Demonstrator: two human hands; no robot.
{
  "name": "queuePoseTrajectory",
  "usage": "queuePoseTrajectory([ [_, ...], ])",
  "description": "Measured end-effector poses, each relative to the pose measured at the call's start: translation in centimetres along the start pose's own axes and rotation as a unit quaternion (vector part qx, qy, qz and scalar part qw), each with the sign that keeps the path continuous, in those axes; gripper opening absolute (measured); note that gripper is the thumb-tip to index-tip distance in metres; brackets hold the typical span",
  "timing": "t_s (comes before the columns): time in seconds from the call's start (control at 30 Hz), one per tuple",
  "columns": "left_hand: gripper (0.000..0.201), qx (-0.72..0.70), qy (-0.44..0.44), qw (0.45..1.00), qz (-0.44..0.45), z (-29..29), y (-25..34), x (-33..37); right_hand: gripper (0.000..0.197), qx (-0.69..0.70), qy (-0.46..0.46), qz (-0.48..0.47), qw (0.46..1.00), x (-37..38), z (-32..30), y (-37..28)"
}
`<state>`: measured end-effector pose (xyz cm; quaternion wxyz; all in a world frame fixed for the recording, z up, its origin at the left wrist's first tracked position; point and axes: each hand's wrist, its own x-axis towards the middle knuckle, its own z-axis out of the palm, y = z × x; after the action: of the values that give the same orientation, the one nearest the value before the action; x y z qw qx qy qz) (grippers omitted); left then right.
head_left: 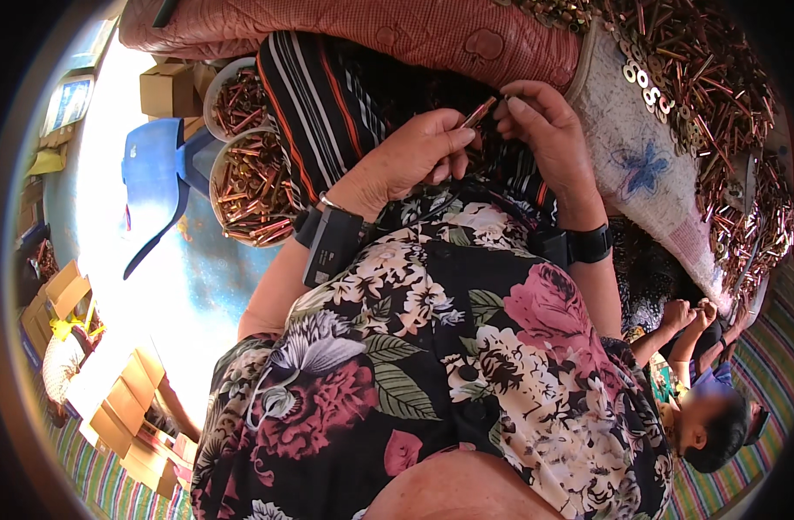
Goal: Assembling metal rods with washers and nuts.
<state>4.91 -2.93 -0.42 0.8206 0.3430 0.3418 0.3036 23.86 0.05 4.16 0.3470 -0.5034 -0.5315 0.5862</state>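
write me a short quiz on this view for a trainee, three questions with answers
1. Which hand plainly holds the slim, copper-coloured metal piece?

2. In the picture, where are the two round, pale buckets relative to the black cloth with white and orange stripes?
a) left of it
b) right of it
c) on top of it

3. True or false: pale, flat, ring-shaped metal washers lie toward the picture's upper right.

Key:
1. The left hand
2. a
3. True
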Motion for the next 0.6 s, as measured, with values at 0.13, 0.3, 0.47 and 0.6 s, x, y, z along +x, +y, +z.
queuePoseTrajectory([
  [0.13, 0.024, 0.004, -0.004, 1.000, -0.002, 0.0, 0.0, 0.1, 0.019, 0.063, 0.006, 0.015, 0.998, 0.1, -0.1, 0.2],
  [0.3, 0.024, 0.010, -0.008, 1.000, -0.007, 0.0, -0.1, 0.2, 0.019, 0.053, 0.011, 0.007, 0.998, 0.3, -0.5, 1.1],
  [0.47, 0.023, 0.025, -0.007, 1.000, -0.014, 0.2, -0.1, 0.2, 0.019, 0.103, 0.021, 0.006, 0.994, 0.3, 0.1, 0.8],
  [0.6, 0.023, 0.024, -0.008, 1.000, -0.011, 0.1, -0.2, 0.3, 0.018, 0.062, 0.035, 0.002, 0.997, 0.2, 0.5, 0.9],
])
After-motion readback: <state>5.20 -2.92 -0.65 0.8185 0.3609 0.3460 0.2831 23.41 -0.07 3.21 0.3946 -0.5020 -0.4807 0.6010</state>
